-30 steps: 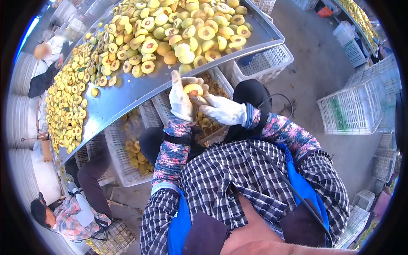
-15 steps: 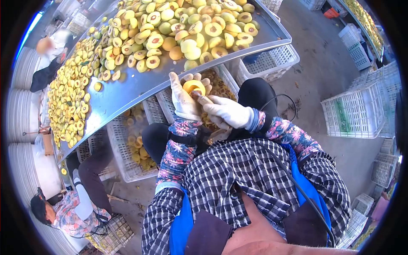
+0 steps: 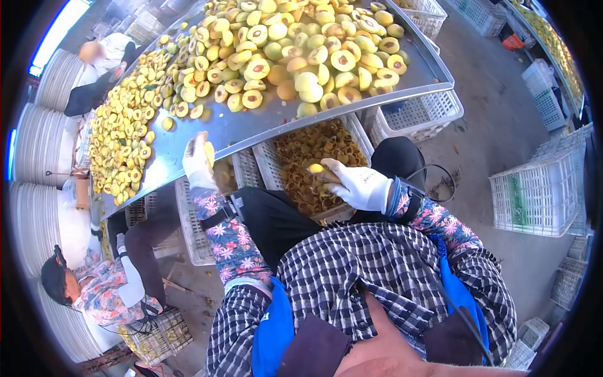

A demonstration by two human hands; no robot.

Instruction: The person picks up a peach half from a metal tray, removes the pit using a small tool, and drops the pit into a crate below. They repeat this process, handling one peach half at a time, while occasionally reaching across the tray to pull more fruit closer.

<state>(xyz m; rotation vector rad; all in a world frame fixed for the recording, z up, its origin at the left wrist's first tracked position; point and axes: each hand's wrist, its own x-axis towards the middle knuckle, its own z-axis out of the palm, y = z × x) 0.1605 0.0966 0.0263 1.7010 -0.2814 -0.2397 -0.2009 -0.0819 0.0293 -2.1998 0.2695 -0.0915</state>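
My left hand (image 3: pixel 200 162), in a pale glove, is at the table's near edge, its fingers curled round a yellow fruit half (image 3: pixel 209 152) that is partly hidden. My right hand (image 3: pixel 364 187), also gloved, grips a small tool (image 3: pixel 328 175) with a yellow bit of fruit (image 3: pixel 316 168) at its tip. Below that tip lies a white crate (image 3: pixel 268 164) of brownish-yellow fruit scraps (image 3: pixel 323 147). Many halved fruits (image 3: pixel 257 69), some with stones showing, are heaped on the metal table (image 3: pixel 232 129).
A white crate (image 3: pixel 452 107) stands under the table's right corner. At the lower left a person (image 3: pixel 107 289) sits on a crate (image 3: pixel 164 336); another person (image 3: pixel 103 60) is at the upper left. Stacked white crates (image 3: pixel 534 195) stand on the right. A black cable (image 3: pixel 449 180) loops beside my knee.
My hands have moved apart: the left went left toward the table edge with the fruit, and the right moved slightly right and down with the tool. The view has shifted a little.
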